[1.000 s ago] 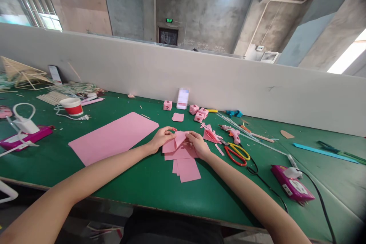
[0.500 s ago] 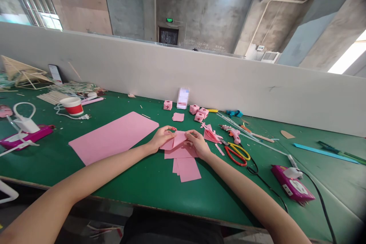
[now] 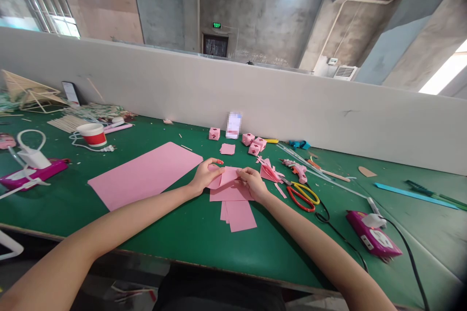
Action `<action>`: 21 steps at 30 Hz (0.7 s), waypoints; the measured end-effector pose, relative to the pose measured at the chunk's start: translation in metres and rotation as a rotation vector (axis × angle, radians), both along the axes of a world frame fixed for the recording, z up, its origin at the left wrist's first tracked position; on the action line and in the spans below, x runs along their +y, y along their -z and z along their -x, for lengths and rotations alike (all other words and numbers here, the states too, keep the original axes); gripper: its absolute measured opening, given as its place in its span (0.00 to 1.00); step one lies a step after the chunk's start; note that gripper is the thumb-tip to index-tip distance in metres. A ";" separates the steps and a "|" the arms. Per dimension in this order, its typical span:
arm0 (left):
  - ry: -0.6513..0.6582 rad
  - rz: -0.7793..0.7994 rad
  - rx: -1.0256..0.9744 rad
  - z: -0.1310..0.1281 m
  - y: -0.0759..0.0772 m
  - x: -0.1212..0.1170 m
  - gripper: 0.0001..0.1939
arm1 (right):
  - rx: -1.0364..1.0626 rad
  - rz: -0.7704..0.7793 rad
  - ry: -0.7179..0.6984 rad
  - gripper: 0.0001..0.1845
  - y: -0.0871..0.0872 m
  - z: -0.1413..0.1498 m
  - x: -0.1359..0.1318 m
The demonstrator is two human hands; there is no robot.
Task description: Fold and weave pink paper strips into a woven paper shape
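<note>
Four pink boxes [image 3: 254, 144] stand formed; left hand [image 3: 206, 176] and right hand [image 3: 252, 183], each grip pinching, hold a partly folded paper [image 3: 229, 175] mid-surface [image 3: 175, 235]; nearer pink sheets [image 3: 243, 217] lie flat, apparently unfolded.

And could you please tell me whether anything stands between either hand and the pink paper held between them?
Nothing visible does: the left hand and the right hand both have fingers on the pink paper. Other pink sheets lie beneath it, and the scissors lie off to the right.
</note>
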State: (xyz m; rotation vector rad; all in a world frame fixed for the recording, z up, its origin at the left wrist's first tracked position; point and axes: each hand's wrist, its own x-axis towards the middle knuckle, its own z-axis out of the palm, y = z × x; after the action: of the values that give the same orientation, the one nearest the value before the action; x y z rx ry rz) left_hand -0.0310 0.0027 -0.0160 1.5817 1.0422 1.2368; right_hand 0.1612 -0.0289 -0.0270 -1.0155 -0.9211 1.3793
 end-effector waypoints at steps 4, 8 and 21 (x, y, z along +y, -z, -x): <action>-0.004 0.002 0.012 0.000 0.000 0.000 0.17 | 0.030 0.038 -0.035 0.20 -0.002 -0.001 0.001; -0.004 -0.002 0.019 0.001 0.000 0.001 0.18 | 0.006 0.067 -0.115 0.17 -0.006 -0.005 0.001; 0.142 -0.026 0.075 0.008 -0.004 0.005 0.18 | -0.173 -0.023 -0.299 0.18 -0.003 -0.011 0.001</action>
State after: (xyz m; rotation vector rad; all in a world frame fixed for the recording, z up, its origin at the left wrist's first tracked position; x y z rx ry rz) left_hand -0.0385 0.0080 -0.0117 1.7029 0.9454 1.1069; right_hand 0.1727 -0.0283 -0.0243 -1.0210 -1.2544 1.5392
